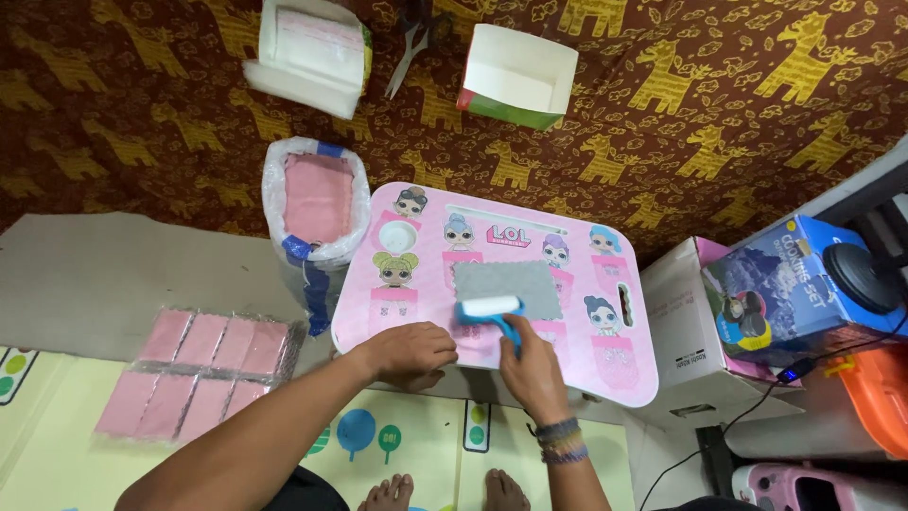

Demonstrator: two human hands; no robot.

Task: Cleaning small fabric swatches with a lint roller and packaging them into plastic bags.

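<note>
The right hand [532,369] grips the blue handle of a small roller [490,309], whose white drum lies across the lower left edge of a grey sheet [508,288]. The sheet lies flat at the middle of a pink lap table [624,378]. The left hand [409,354] rests at the table's 8 o'clock edge, fingers curled loosely and pressing down on a pink piece there, just beside the roller; it holds nothing that can be seen.

At the table's 9 o'clock, touching its side, stands a plastic bag [317,213] packed with pink pads. Farther out at 8 o'clock, a batch of wrapped pink pads [199,364] lies in two rows on the floor mat. At 12 o'clock, well apart on the giraffe-patterned cloth, sit an open white box [518,76], scissors [409,47] and another open pack [307,52]. At 3 o'clock stand a white carton [683,322] and a blue box [794,284]. Bare toes show at 6 o'clock.
</note>
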